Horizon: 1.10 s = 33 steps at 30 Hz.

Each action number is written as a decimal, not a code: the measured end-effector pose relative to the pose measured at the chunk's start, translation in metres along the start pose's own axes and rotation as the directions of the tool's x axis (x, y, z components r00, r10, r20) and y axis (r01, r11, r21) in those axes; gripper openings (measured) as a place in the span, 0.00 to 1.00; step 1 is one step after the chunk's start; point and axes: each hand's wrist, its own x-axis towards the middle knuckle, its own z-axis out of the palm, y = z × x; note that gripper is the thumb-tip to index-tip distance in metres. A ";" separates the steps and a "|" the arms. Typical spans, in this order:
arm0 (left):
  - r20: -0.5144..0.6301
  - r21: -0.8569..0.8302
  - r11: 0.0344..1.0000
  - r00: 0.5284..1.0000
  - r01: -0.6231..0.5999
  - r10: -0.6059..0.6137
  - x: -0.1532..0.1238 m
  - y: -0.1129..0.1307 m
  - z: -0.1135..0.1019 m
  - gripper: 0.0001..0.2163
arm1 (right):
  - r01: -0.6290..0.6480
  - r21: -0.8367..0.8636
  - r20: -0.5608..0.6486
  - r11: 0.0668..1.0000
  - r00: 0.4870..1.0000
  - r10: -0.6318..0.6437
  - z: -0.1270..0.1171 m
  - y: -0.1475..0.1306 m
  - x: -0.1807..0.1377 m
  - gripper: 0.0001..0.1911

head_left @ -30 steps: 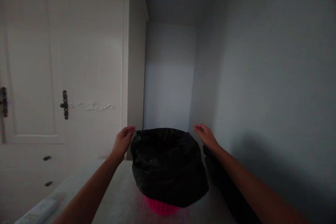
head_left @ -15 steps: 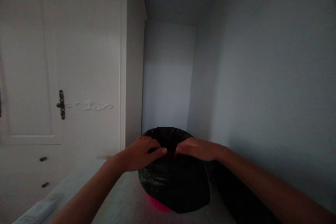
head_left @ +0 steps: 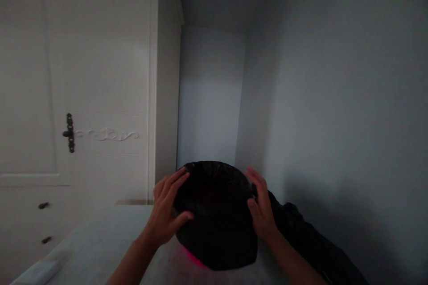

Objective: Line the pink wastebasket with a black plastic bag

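A black plastic bag (head_left: 217,236) is folded over the rim of a pink container (head_left: 194,257), whose lower edge alone shows beneath it. The bag's mouth gapes upward, dark inside. My left hand (head_left: 167,209) rests at the left side of the rim, thumb and fingers spread apart. On the opposite side my right hand (head_left: 262,207) is at the rim, its fingers and thumb also apart. Neither hand is closed on the plastic.
A pale surface (head_left: 100,227) lies under the container. More black plastic (head_left: 304,231) stretches away at the right, by the grey wall (head_left: 334,98). A white wardrobe (head_left: 107,75) with dark handles stands on the left. A pale flat item (head_left: 42,271) lies at the lower left.
Both hands have moved apart, from the middle of the bag's mouth out to its left and right sides. Their fingers have spread. The view has shifted slightly.
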 end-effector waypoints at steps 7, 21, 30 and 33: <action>-0.165 -0.479 0.700 0.730 0.529 -0.664 -0.091 -0.018 0.078 0.36 | -0.505 0.391 -0.062 0.769 0.819 0.570 0.075 0.058 -0.107 0.42; 0.191 -0.629 0.322 0.543 0.708 -0.818 -0.094 -0.011 0.083 0.39 | -0.715 0.551 0.165 0.431 0.600 0.783 0.093 0.075 -0.138 0.42; 0.217 -0.601 0.311 0.525 0.736 -0.823 -0.103 -0.012 0.087 0.37 | -0.655 0.627 0.237 0.421 0.676 0.698 0.089 0.062 -0.126 0.38; 0.224 -0.576 0.331 0.534 0.748 -0.816 -0.103 -0.012 0.085 0.37 | -0.660 0.619 0.245 0.426 0.678 0.693 0.086 0.059 -0.125 0.38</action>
